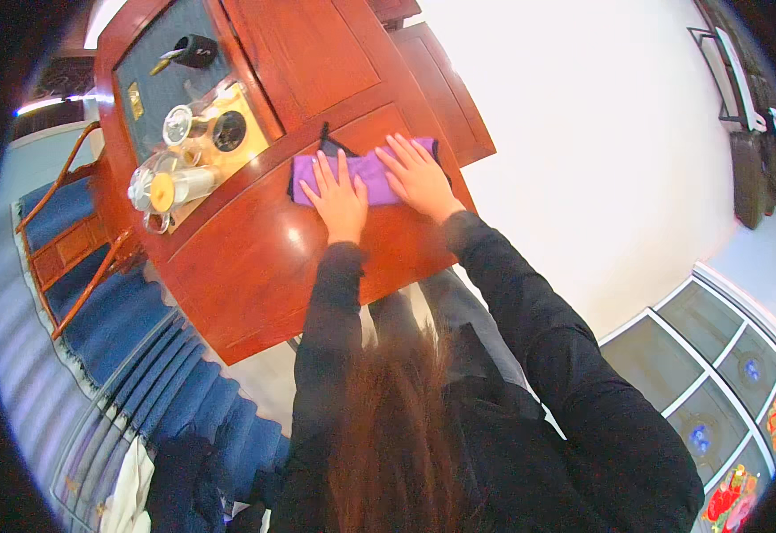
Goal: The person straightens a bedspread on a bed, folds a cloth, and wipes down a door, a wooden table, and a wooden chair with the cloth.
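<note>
A purple folded cloth (374,179) with black edging lies on the reddish-brown wooden table (255,266), with a thin black strap or corner sticking out on its far side. Flat on its left part rests my left hand (338,195), fingers spread. My right hand (418,176) lies over the right part with the fingers stretched out. Neither hand grips the cloth; both press or rest on top of it. Parts of the cloth are hidden beneath my palms.
To the left on the table stand a clear pitcher (175,188) and a glass jar (178,124) on a yellow board (250,147). A black cup (195,51) lies farther back. A wooden chair (73,240) stands left; a white wall (583,133) rises to the right.
</note>
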